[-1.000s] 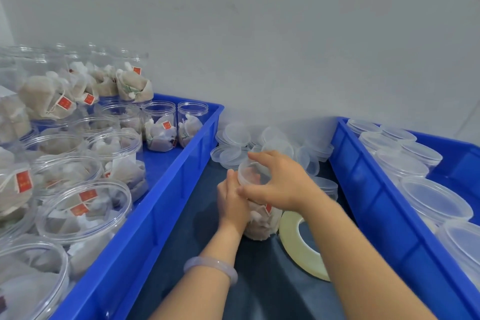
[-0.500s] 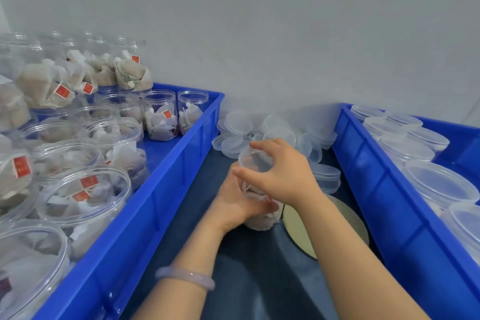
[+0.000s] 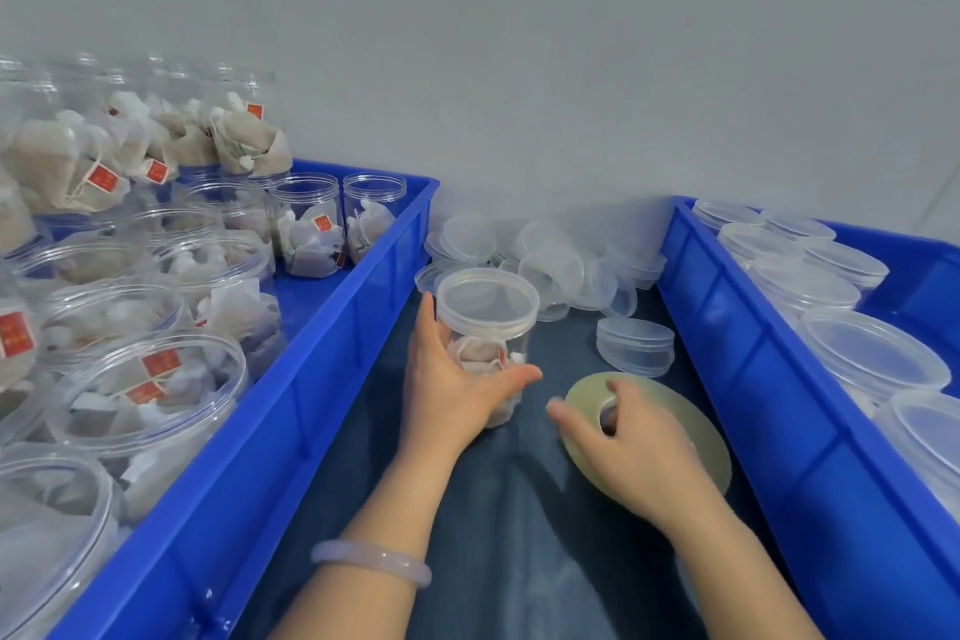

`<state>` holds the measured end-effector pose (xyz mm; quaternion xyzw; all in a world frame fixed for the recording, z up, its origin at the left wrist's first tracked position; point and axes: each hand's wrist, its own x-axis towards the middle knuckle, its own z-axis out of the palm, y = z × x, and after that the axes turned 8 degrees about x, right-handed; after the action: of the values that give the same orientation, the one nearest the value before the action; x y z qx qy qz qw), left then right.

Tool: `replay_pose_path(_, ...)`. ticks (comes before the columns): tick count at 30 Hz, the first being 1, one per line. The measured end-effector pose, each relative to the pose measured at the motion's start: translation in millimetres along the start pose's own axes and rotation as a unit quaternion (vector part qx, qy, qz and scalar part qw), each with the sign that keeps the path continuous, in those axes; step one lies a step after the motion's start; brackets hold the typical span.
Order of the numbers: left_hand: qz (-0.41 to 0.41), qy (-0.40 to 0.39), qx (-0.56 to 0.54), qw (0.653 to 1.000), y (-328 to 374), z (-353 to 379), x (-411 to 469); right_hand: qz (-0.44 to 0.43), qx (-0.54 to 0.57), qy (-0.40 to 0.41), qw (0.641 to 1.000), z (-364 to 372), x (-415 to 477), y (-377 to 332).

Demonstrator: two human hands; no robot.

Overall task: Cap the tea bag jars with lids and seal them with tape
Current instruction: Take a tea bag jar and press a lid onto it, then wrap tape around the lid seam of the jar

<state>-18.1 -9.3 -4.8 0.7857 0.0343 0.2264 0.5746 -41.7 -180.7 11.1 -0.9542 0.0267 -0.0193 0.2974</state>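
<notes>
Gripping the tea bag jar (image 3: 488, 345) low on its side, the left hand (image 3: 452, 390) has its fingers and thumb curled round the clear wall, with the thumb lying across the front. The jar stands upright on the dark-covered bench (image 3: 519, 535) between two crates. A translucent lid (image 3: 487, 297) sits on its mouth, and a few tea bags with a red tag show inside. Just to its right the tape roll (image 3: 698, 436) lies flat. The right hand (image 3: 636, 449) rests on it with fingers bent, one fingertip hooked into the core hole and the thumb reaching past the rim toward the jar. A pale bracelet (image 3: 371, 561) circles the left wrist. The left blue crate (image 3: 332, 379) holds open jars (image 3: 306, 223) of tea bags, some stacked at the back. The right blue crate (image 3: 727, 327) holds lidded jars (image 3: 872, 353). Loose lids (image 3: 550, 265) are heaped against the wall, and a short stack of lids (image 3: 634, 345) sits beside the tape.
</notes>
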Motion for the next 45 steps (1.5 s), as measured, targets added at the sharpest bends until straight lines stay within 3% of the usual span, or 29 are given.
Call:
replay_pose_path(3, -0.01, -0.012, -0.012, 1.0, 3.7, 0.1, -4.1, -0.031, -0.096, -0.066, 0.993, 6.2, -7.7, 3.6)
replay_pose_path(5, -0.066, -0.035, 0.031, 0.997, 4.3, -1.3, -11.0, -0.053, -0.065, -0.069, 0.994, 5.7, -8.7, 5.7)
replay_pose_path(7, -0.124, 0.006, 0.098, 0.987, 8.3, -5.8, -22.6, -0.076, -0.039, -0.062, 0.994, 3.7, -9.4, 9.1)
replay_pose_path(9, -0.06, 0.109, 0.107, 0.987, 13.4, -11.6, -34.7, -0.102, 0.017, -0.039, 0.994, 1.9, -10.6, 13.8)
replay_pose_path(10, -0.021, 0.12, 0.092, 0.988, 17.0, -14.5, -40.3, -0.116, 0.057, -0.025, 0.991, 1.9, -11.6, 14.6)
replay_pose_path(12, 0.006, 0.023, 0.038, 0.999, 20.1, -15.6, -48.5, -0.138, 0.127, 0.003, 0.982, 3.3, -13.8, 12.6)
replay_pose_path(14, -0.012, -0.121, -0.006, 0.993, 22.0, -10.9, -55.7, -0.169, 0.161, 0.022, 0.972, 6.8, -15.8, 9.5)
replay_pose_path(15, -0.017, -0.157, -0.008, 0.987, 22.1, -7.8, -57.6, -0.186, 0.169, 0.026, 0.968, 9.0, -16.6, 8.6)
replay_pose_path(19, -0.018, -0.114, 0.017, 0.993, 20.4, -8.6, -53.0, -0.21, 0.193, 0.035, 0.958, 13.3, -19.5, 5.6)
replay_pose_path(24, -0.034, -0.114, 0.031, 0.992, 19.0, -14.4, -52.2, -0.213, 0.201, 0.043, 0.955, 15.9, -20.9, 5.1)
replay_pose_path(30, 0.007, -0.089, 0.085, 0.992, 18.1, -11.3, -54.6, -0.222, 0.228, 0.057, 0.946, 16.6, -22.2, 2.8)
replay_pose_path(37, 0.003, -0.097, -0.004, 0.995, 29.4, -13.8, -55.8, -0.248, 0.189, 0.091, 0.946, 16.1, -19.7, -1.5)
replay_pose_path(41, 0.012, -0.073, -0.008, 0.997, 29.2, -16.6, -54.2, -0.208, 0.089, 0.003, 0.974, 13.1, -18.8, -0.5)
replay_pose_path(45, 0.03, -0.074, 0.007, 0.997, 29.1, -17.8, -55.7, -0.247, 0.158, -0.061, 0.954, 9.2, -21.1, 2.2)
